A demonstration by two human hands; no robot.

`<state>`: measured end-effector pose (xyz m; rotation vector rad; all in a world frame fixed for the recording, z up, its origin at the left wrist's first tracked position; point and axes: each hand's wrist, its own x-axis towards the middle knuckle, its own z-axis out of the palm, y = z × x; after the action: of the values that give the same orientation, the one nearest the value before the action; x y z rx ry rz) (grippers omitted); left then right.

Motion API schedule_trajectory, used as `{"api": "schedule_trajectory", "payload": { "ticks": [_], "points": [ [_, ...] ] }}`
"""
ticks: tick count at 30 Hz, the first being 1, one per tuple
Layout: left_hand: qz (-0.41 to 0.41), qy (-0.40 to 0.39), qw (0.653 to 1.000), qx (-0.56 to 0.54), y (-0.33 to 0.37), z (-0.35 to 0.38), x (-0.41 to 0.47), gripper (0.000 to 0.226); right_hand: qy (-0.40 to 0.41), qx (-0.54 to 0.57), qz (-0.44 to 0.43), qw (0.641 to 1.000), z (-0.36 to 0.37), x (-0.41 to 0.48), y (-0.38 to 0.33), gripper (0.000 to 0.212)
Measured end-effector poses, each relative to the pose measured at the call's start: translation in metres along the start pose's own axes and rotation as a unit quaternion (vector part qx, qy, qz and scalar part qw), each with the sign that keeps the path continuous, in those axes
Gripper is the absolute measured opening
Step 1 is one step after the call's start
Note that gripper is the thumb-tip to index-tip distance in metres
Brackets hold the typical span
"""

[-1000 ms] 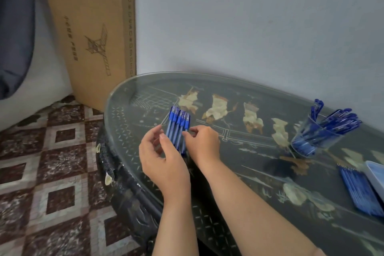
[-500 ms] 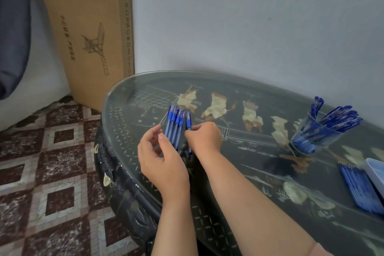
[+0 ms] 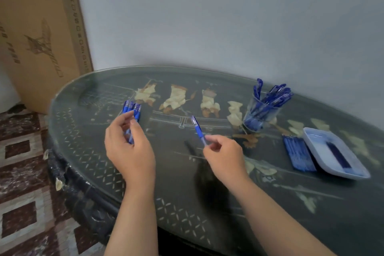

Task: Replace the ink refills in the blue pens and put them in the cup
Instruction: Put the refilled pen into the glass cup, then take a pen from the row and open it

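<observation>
My right hand [image 3: 223,155] pinches one blue pen [image 3: 197,128] by its lower end, its cap end pointing up and away over the table. My left hand [image 3: 128,145] hovers at the small row of blue pens [image 3: 133,110] lying on the glass, with curled fingers over their near ends; whether it grips them I cannot tell. A clear cup [image 3: 259,115] holding several blue pens stands at the back right. A row of blue refills [image 3: 297,155] lies beside a white tray [image 3: 318,143] holding dark refills.
The oval glass-topped table [image 3: 187,183] has a dark carved rim, with patterned tile floor [image 3: 22,172] to its left. A tall cardboard box [image 3: 39,33] leans against the wall at the left. The grey wall runs right behind the table.
My right hand has taken one pen from the row and moved it right, away from my left hand. The camera view has shifted right, bringing the tray fully into sight.
</observation>
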<state>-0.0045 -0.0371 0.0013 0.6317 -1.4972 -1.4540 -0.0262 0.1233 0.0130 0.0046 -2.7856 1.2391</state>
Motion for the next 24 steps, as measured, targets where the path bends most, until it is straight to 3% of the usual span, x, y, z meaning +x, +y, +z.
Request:
{"api": "schedule_trajectory", "payload": {
  "ticks": [3, 6, 10, 13, 17, 24],
  "points": [
    [0.008, -0.071, 0.997, -0.019, 0.007, 0.019, -0.023, 0.017, 0.009, -0.028, -0.009, 1.000, -0.034, -0.015, 0.040, 0.027],
    [0.009, -0.195, 0.980, -0.024, 0.016, 0.041, -0.056, 0.016, 0.032, -0.043, -0.022, 0.998, -0.063, -0.027, 0.074, 0.028],
    [0.066, -0.372, 0.926, 0.010, 0.012, 0.061, -0.094, 0.028, 0.075, -0.101, -0.062, 0.990, -0.084, -0.036, 0.109, 0.030],
    [0.128, -0.452, 0.882, 0.044, 0.001, 0.066, -0.106, 0.037, 0.110, -0.128, -0.096, 0.981, -0.088, -0.037, 0.122, 0.031],
    [0.208, -0.508, 0.830, 0.096, -0.007, 0.068, -0.107, 0.029, 0.138, -0.121, -0.140, 0.973, -0.087, -0.036, 0.131, 0.032],
    [0.190, -0.523, 0.824, 0.106, -0.005, 0.069, -0.108, 0.026, 0.120, -0.114, -0.192, 0.967, -0.080, -0.034, 0.133, 0.023]
  ]
}}
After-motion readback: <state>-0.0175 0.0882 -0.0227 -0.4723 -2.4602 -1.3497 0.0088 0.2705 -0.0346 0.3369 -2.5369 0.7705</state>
